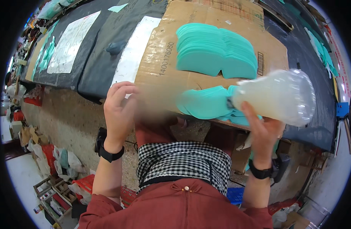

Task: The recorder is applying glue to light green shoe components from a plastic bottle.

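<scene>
A translucent plastic bottle (276, 95) with pale, cloudy contents lies tilted on its side in my right hand (261, 131), its narrow dark neck pointing left. That hand is closed around it near the neck, over the table's front edge. Beneath the neck, thin turquoise sheets (206, 102) lie fanned out along the edge. My left hand (120, 108) is raised at the table edge, fingers bent in toward the thumb. A brownish blur beside its fingertips hides whether they hold anything. Behind the fanned sheets sits a thick stack of turquoise curved pieces (217, 51), notched at the front.
A flattened cardboard sheet (152, 57) covers the dark table (106, 26). White sheets (74, 42) lie to the left. Plastic bags (68, 162), baskets and a wooden crate (55, 198) stand on the floor at left. A blue box (342, 110) is at the far right.
</scene>
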Available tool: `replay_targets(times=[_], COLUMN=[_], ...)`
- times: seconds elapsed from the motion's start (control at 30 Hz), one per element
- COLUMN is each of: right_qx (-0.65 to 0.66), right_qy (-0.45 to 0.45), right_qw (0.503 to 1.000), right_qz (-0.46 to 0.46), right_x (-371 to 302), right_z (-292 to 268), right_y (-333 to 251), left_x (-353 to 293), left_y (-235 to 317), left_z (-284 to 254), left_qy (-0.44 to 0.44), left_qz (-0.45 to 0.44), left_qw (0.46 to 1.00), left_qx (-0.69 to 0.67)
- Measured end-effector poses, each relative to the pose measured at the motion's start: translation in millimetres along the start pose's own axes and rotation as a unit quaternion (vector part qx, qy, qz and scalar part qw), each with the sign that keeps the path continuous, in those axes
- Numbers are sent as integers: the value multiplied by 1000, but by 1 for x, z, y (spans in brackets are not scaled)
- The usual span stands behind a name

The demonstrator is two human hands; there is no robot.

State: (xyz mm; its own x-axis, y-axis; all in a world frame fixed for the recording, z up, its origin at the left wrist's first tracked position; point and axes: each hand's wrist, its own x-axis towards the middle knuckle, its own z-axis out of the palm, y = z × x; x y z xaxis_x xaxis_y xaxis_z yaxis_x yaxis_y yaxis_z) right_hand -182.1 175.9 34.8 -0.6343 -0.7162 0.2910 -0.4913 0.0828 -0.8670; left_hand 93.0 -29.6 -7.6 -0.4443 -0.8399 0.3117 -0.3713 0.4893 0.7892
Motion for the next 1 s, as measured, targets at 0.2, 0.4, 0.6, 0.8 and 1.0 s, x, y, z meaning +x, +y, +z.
replay_targets(times=[0.2,0.4,0.6,0.8,1.0], right_qx=[-24,33,-19,-202,-12], right_qy=[-100,7,105,75,-26], right_qw=[973,999,993,962,984], right_qz=[-205,38,49,-166,-174], right_x=[12,42,59,-19,-39], right_z=[68,5,-51,-9,57], right_y=[-40,-2,33,28,-34], left_x=[10,25,54,78,94], left_y=[26,37,32,32,42], left_z=[18,25,39,58,74], left_qy=[-58,-50,-77,-104,-153], left_qz=[38,-31,13,17,-66], left_qw=[993,997,997,994,985], left_qx=[-96,-50,11,17,-41])
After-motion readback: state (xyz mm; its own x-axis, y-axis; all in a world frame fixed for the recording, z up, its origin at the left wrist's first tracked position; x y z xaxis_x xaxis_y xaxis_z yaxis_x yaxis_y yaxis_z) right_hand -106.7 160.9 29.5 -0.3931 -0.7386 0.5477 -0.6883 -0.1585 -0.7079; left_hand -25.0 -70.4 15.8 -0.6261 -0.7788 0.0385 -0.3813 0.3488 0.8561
